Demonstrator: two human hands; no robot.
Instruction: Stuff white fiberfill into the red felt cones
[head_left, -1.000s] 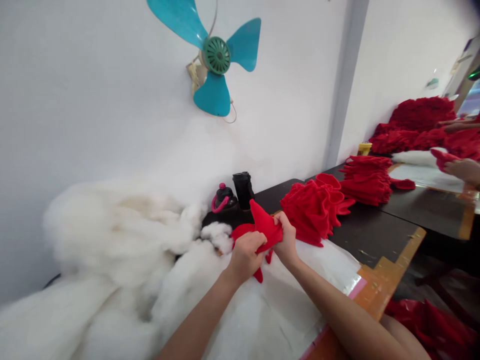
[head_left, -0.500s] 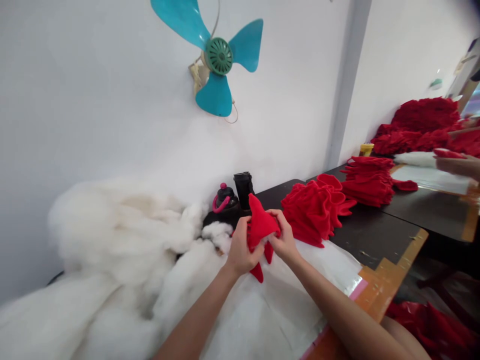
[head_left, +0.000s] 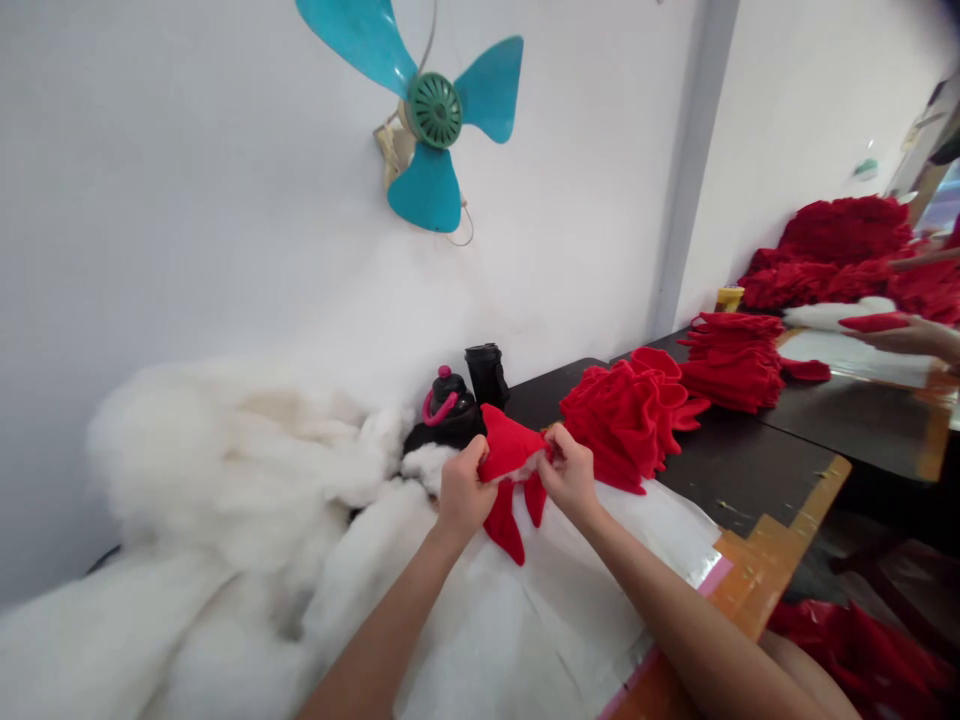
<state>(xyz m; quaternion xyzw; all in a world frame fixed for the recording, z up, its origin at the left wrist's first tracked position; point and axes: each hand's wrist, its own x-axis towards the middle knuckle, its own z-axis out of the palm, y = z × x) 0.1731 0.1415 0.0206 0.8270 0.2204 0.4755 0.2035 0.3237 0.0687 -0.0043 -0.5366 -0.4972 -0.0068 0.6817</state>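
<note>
Between my two hands is a red fabric piece (head_left: 508, 446) shaped like a pointed pouch, with white stuffing showing along its lower edge. My left hand (head_left: 465, 488) pinches its left side. At its right corner, the fingers of my right hand (head_left: 568, 470) are closed on the edge. Red pointed flaps (head_left: 507, 525) hang below, over the white sheet (head_left: 517, 620); whether they belong to the held piece I cannot tell. A large heap of white fibre stuffing (head_left: 225, 480) lies to the left of my left hand.
Piles of red fabric pieces (head_left: 622, 420) lie on the dark table (head_left: 735, 470) to the right. Behind my hands stand a black bottle with a pink handle (head_left: 451, 400) and a black cup (head_left: 486, 375). A co-worker's hand (head_left: 911, 338) holds a red piece at far right.
The red piece has been tilted down and stretched sideways between my hands. My left hand has shifted slightly left. The co-worker's hand has moved a little left.
</note>
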